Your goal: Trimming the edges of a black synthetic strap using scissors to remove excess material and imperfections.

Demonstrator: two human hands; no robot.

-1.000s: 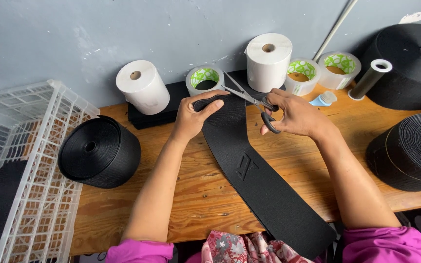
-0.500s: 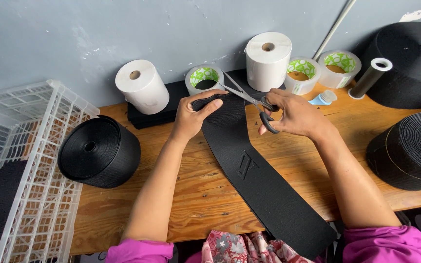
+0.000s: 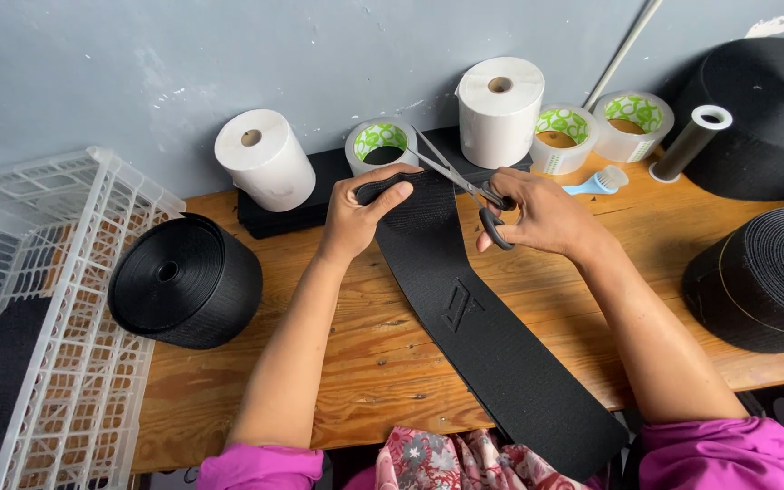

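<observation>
Scissors (image 3: pixel 451 172) sit in your right hand (image 3: pixel 537 213), fingers closed through the black handle loops, blades parted and pointing up-left over the far end of the black strap (image 3: pixel 483 336). Your left hand (image 3: pixel 360 213) pinches that far end, thumb on top and fingers curled under its edge, lifting it slightly off the wooden table (image 3: pixel 365 354). Compared with half a second ago, both hands hold nearly the same place; the blades look a little more open and the strap end is unchanged. The strap runs diagonally from the hands toward your lap. Just beyond the blades stands a tape roll (image 3: pixel 381 143); a white paper roll (image 3: pixel 499 109) stands right of it. A black webbing coil (image 3: pixel 183 281) lies left of your left forearm, beside a white wire basket (image 3: pixel 56 299).
</observation>
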